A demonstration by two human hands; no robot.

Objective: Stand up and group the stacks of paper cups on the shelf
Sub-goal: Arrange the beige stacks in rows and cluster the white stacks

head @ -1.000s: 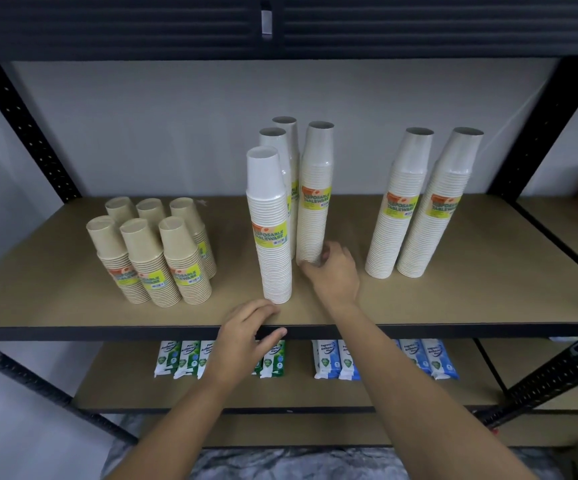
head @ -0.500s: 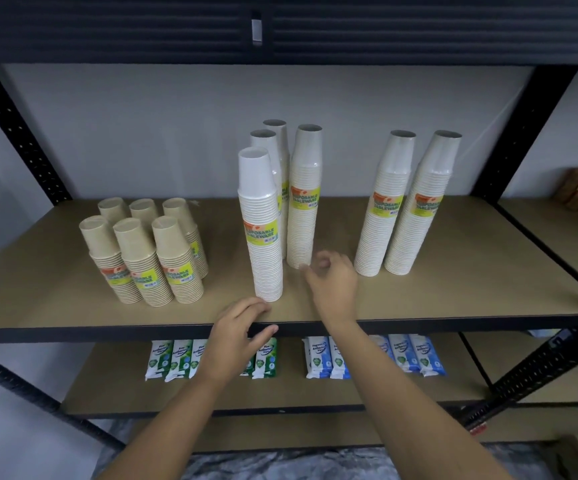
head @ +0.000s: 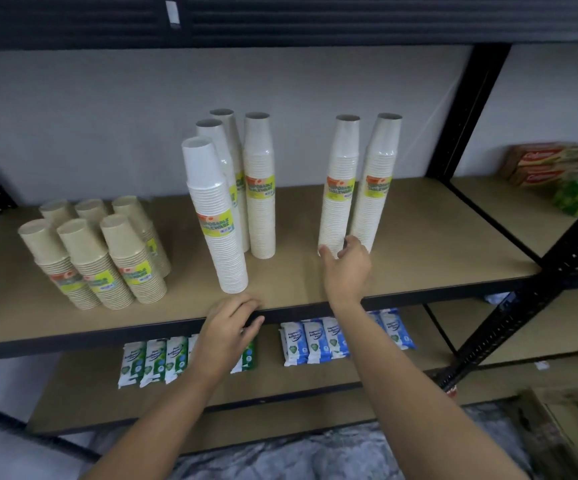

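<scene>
Left hand (head: 226,336): bare, slim fingers, smooth knuckles. Right hand (head: 344,268): bare likewise. Left forearm (head: 149,420), right forearm (head: 419,403): uncovered along whole visible length, down to frame bottom. Wrists plain, bare. Nails seem short, though too small in view to be sure.

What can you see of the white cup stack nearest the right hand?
A tall stack of white paper cups, nested mouth-down, with a yellow label midway up. It stands upright on the wooden shelf, close beside a matching stack on its right. Thumb and fingers of the right hand flank its base; a grip is unclear.
</scene>
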